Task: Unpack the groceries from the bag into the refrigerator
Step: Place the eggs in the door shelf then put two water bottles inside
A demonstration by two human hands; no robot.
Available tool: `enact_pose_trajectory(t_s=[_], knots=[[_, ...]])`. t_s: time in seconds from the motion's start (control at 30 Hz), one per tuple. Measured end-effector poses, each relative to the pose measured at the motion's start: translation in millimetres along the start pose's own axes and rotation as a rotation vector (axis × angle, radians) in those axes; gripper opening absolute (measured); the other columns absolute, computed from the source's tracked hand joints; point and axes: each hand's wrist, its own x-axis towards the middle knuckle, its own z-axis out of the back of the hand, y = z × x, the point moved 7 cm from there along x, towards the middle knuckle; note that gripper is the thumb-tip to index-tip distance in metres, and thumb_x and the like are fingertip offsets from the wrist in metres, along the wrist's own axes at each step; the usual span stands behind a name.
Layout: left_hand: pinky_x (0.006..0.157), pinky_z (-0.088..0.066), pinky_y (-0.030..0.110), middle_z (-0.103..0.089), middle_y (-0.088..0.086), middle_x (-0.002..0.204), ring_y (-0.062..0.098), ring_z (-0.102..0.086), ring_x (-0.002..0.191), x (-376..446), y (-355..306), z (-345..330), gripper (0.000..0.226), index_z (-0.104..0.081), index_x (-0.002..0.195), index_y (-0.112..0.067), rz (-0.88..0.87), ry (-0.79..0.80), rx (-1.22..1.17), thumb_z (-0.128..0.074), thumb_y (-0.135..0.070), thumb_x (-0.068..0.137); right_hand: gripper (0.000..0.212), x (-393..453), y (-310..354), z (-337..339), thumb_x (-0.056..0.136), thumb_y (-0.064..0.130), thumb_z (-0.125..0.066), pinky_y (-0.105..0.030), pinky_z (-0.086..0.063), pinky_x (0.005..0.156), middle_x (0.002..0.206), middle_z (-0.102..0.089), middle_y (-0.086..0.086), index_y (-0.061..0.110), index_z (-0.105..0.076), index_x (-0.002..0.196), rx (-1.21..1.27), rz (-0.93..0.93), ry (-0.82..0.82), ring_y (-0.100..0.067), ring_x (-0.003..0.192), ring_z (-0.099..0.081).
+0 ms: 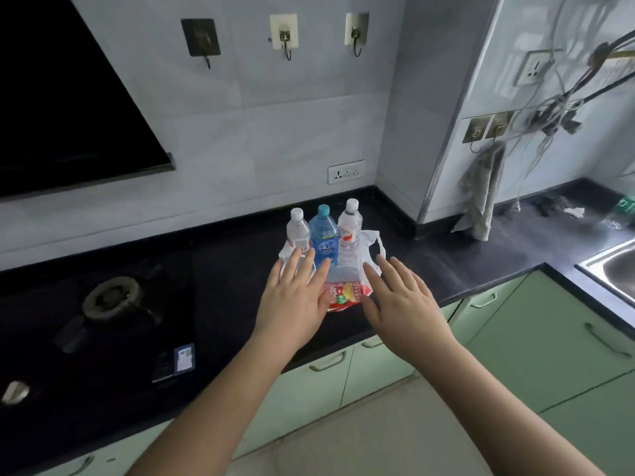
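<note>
plastic bag [369,242]: thin, translucent white, crumpled and slumped open on the black countertop [457,255]; loop handles splayed to either side. it sits near the corner of the counter, between the gas hob and the sink.

contents and neighbours, back row, standing upright and touching one another: small clear water bottle [298,231], white cap, ribbed wall, pale label; blue bottle [324,237], tinted plastic, teal cap, glossy blue label; taller clear water bottle [349,231], white cap, red-and-white label. whether their bases stand inside the bag or just behind its rim cannot be told.

front of bag: red snack packet [345,296], glossy printed film with yellow and green patches, lying flat under the bag's film.

left hand [293,302]: palm down, fingers straight and spread, tips over the bag's left handle and the foot of the blue bottle; nothing gripped.

right hand [400,297]: palm down, fingers spread wide, tips at the bag's right edge; nothing gripped.

surroundings: gas burner [113,298], round metal ring with dark pan supports, set in a glossy black glass hob; pale green cabinet doors [546,341] with curved bar handles; stainless steel sink [615,262] at right; grey tiled wall with adhesive hooks [283,36]; worn cloth [481,197] hanging from a hook.
</note>
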Motion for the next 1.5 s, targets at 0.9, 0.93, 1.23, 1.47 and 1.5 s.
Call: enact_pose_trajectory(t_s=[0.9, 0.93, 1.23, 1.47, 1.5], knots=[[0.122, 0.000, 0.045, -0.011, 0.007, 0.165, 0.025, 0.000, 0.152, 133.8, 22.5, -145.8, 0.053, -0.015, 0.156, -0.024, -0.001, 0.231, -0.025, -0.016, -0.040, 0.106, 0.060, 154.7, -48.9, -127.5, 0.099, 0.049, -0.017, -0.039, -0.003, 0.118, 0.161, -0.011, -0.005, 0.023, -0.018, 0.153, 0.137, 0.061, 0.227, -0.025, 0.149, -0.004], [0.122, 0.000, 0.044, -0.012, 0.007, 0.165, 0.025, -0.001, 0.152, 139.5, 19.2, -150.2, 0.053, -0.016, 0.156, -0.023, 0.003, 0.238, -0.026, -0.019, -0.039, 0.106, 0.059, 159.7, -51.8, -132.9, 0.099, 0.048, -0.018, -0.039, -0.003, 0.118, 0.161, -0.010, -0.005, 0.023, -0.017, 0.153, 0.150, 0.080, 0.241, -0.025, 0.149, -0.003], [0.120, 0.006, 0.039, -0.032, 0.011, 0.158, 0.026, -0.016, 0.150, 169.3, -8.8, -203.7, 0.049, -0.039, 0.147, -0.015, -0.127, 0.379, -0.001, -0.027, -0.036, 0.105, 0.060, 183.4, -83.4, -178.6, 0.100, 0.049, -0.015, -0.033, 0.005, 0.115, 0.162, -0.006, -0.003, 0.023, -0.012, 0.154, 0.182, 0.202, 0.369, -0.022, 0.149, 0.001], [0.123, -0.002, 0.041, -0.072, 0.003, 0.099, 0.023, -0.059, 0.114, 169.8, 1.3, -223.7, 0.043, -0.068, 0.108, -0.013, -0.214, 0.400, 0.081, -0.032, -0.034, 0.101, 0.056, 193.3, -78.5, -196.9, 0.101, 0.041, -0.027, -0.030, 0.005, 0.115, 0.160, -0.017, -0.002, 0.019, -0.020, 0.152, 0.222, 0.358, 0.381, -0.018, 0.148, -0.008], [0.122, -0.009, 0.042, -0.073, 0.003, 0.095, 0.024, -0.060, 0.110, 169.7, 6.0, -225.9, 0.043, -0.070, 0.105, -0.013, -0.211, 0.396, 0.080, -0.032, -0.034, 0.101, 0.056, 194.2, -77.2, -200.0, 0.101, 0.041, -0.027, -0.029, 0.005, 0.115, 0.160, -0.018, -0.002, 0.018, -0.020, 0.152, 0.227, 0.367, 0.389, -0.017, 0.148, -0.009]])
